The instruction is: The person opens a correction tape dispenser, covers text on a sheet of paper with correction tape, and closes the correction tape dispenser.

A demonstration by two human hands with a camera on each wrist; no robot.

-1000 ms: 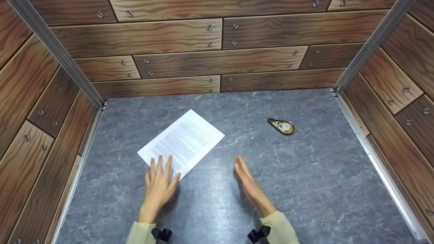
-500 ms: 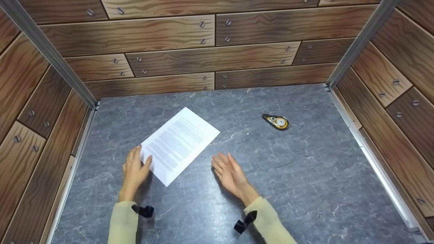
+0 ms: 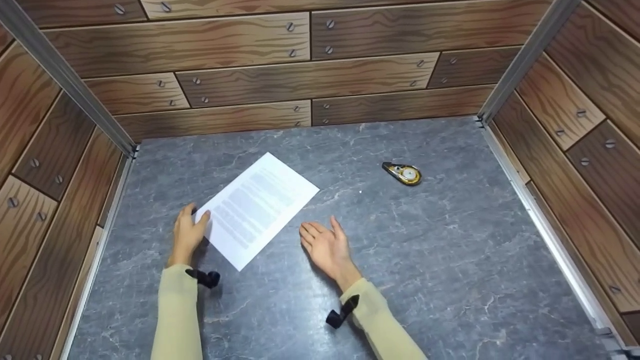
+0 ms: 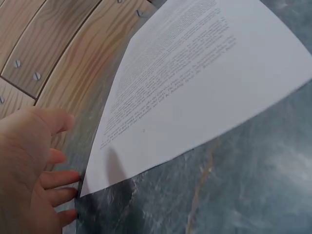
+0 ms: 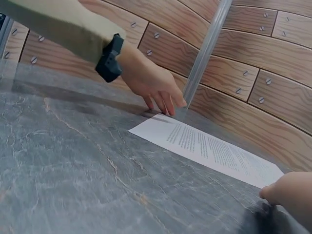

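Observation:
A white sheet of printed paper (image 3: 257, 212) lies flat and slanted on the grey surface. My left hand (image 3: 187, 235) is at its left corner, thumb spread from the fingers. In the left wrist view the fingertips (image 4: 68, 178) come close to the paper's corner and the thumb hovers apart from it; whether they touch cannot be told. To the right of the sheet, my right hand (image 3: 325, 250) is held with straight fingers, palm turned toward the sheet, holding nothing. A black and yellow correction tape dispenser (image 3: 402, 173) lies farther back on the right.
The grey marbled tabletop (image 3: 450, 265) is enclosed by wood-patterned walls (image 3: 240, 85) at the back and sides, with metal posts in the corners. A tiny white speck (image 3: 360, 191) sits between the paper and the dispenser. Both wrists carry black camera mounts (image 3: 342, 312).
My left hand has slid off the printed sheet to its left corner. My right hand has moved left toward the sheet and turned its palm into view. The camera view has shifted slightly.

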